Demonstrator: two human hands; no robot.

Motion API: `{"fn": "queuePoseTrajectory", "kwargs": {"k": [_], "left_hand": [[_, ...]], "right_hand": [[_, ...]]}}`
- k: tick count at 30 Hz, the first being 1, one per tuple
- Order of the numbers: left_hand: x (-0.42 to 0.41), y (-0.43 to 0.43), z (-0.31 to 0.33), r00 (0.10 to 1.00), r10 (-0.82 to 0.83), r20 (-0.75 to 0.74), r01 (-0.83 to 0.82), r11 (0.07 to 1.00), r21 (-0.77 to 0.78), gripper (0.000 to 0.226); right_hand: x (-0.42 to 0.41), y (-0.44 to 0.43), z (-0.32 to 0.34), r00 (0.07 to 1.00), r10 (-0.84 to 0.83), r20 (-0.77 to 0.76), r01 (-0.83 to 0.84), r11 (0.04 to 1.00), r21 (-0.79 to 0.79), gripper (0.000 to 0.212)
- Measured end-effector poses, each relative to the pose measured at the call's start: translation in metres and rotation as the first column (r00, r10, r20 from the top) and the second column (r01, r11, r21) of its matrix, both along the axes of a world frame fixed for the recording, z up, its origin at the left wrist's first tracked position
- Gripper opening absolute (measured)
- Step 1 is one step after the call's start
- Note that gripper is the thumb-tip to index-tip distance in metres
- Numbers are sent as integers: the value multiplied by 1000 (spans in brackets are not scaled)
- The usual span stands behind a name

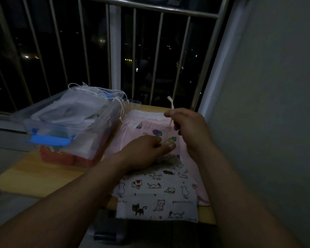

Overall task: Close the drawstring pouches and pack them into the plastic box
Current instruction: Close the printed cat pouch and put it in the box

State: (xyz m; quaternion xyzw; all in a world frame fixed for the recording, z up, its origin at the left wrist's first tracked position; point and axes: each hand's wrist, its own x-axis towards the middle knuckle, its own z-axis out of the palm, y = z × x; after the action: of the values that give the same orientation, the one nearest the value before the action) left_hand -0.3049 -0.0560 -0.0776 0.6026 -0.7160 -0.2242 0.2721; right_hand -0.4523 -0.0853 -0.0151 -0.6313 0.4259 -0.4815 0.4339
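A pink drawstring pouch (145,126) with small fruit prints lies on the wooden table (43,178). My left hand (147,152) pinches a drawstring at the pouch's middle. My right hand (188,126) pinches the other drawstring (170,102), whose knotted end sticks up above my fingers. A white pouch with cat prints (157,194) lies nearer to me, partly on top of the pink one. The clear plastic box (48,129) with blue latches stands to the left, heaped with several white mesh pouches (79,106).
A metal railing (115,51) and dark window stand behind the table. A pale wall (267,104) rises close on the right. Red packaging (61,157) shows through the box's lower wall. The table's near edge runs under the cat pouch.
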Motion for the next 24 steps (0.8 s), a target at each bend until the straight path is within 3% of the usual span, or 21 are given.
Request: {"fn": "queuePoseTrajectory", "kwargs": {"k": [3, 6, 8, 11, 14, 18, 21, 22, 24], "left_hand": [[-1, -2, -4, 997, 36, -63, -36, 999, -1, 66], [0, -8, -4, 978, 105, -179, -107, 994, -3, 65], [-1, -10, -3, 964, 141, -227, -143, 990, 6, 61], [5, -17, -5, 896, 210, -391, -203, 977, 62, 52], [4, -18, -3, 831, 243, -501, -217, 970, 111, 49], [-1, -16, 0, 911, 194, -363, -207, 978, 2, 52], [-1, -11, 4, 896, 159, -414, -175, 985, 0, 55], [0, -10, 6, 854, 172, -491, -181, 983, 30, 55], [0, -9, 10, 681, 263, -684, -234, 963, 137, 52]], "right_hand": [[2, -3, 0, 991, 121, 53, -123, 991, 44, 21], [4, -12, -13, 982, 69, 178, -97, 983, 158, 20], [0, -15, -25, 1000, 20, 21, -24, 981, 190, 20], [-7, -8, -37, 951, 194, -239, -128, 955, 266, 14], [-6, -3, -46, 921, 267, -283, -189, 943, 274, 10], [-2, -2, -50, 939, 205, -276, -140, 962, 236, 10], [-1, -2, -51, 967, 173, -185, -118, 954, 274, 12], [-1, -4, -52, 983, 160, -86, -125, 939, 319, 13], [0, -9, -54, 975, 133, 180, -202, 871, 449, 17]]}}
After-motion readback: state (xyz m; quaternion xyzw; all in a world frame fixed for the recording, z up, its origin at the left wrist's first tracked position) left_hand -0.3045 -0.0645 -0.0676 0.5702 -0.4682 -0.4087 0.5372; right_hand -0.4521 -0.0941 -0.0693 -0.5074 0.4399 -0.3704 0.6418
